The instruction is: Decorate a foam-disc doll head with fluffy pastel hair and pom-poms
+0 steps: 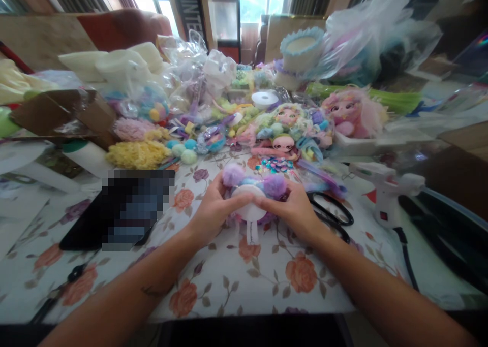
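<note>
Between both hands sits a small plush craft piece [249, 212] with a round white disc facing me and a white label hanging from it. Two purple pom-poms stick out at its top, with light blue material between them. My left hand [215, 202] grips its left side, thumb pressed on the disc. From the right, my right hand [293, 207] holds it the same way, the thumbs meeting near the middle. The fingers behind the piece are partly hidden. Just right of my right hand lie black-handled scissors [333, 210].
A glue gun [385, 189] stands at the right. A black tablet [118, 210] lies left. Behind are loose sequins [276, 165], doll heads [282, 145], a ribbon spool [265, 99], yellow yarn [137, 155], a cardboard box [64, 113] and plastic bags [366, 37]. Floral cloth [229, 291] covers the table.
</note>
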Motion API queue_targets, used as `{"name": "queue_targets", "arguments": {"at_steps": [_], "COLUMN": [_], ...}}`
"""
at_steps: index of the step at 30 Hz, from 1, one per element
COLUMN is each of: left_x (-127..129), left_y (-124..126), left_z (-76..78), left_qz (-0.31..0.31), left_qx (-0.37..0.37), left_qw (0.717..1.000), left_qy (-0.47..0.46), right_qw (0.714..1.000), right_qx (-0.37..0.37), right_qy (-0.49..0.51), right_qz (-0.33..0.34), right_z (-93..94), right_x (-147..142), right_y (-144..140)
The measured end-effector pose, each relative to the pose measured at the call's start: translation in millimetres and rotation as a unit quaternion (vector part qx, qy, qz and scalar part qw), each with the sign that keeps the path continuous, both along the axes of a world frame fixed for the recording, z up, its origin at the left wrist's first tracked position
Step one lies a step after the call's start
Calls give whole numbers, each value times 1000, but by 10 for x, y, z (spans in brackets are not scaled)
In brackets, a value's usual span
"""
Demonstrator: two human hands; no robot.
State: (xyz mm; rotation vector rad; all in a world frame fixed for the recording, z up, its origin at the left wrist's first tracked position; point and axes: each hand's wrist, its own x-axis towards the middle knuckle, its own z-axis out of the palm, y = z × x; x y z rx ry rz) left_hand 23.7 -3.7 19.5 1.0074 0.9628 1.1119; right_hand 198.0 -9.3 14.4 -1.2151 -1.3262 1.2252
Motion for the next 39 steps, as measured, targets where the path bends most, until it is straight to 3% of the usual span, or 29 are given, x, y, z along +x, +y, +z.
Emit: {"name": "queue_targets", "arguments": {"at_steps": [10, 23, 29, 39], "left_x": [-32, -45, -54, -61], "left_y": [28, 33, 61, 37], "left_z": [-48, -31, -36, -17], "left_qz": [-1, -8, -14, -18], "left_qx": [30, 7, 30, -4], "left_qw": [1000, 999, 999, 1000], "left_qy": [8, -38, -5, 4], "right_qw": [1000, 1000, 999, 999], "right_qx": [-13, 26, 31, 29], "right_qy": [13, -6, -12, -26], "right_qz": [0, 6, -8, 17], "right_z": [11, 3, 8, 25], "right_x": [-7, -5, 5, 2], "right_y": [-21, -23, 4, -16]}}
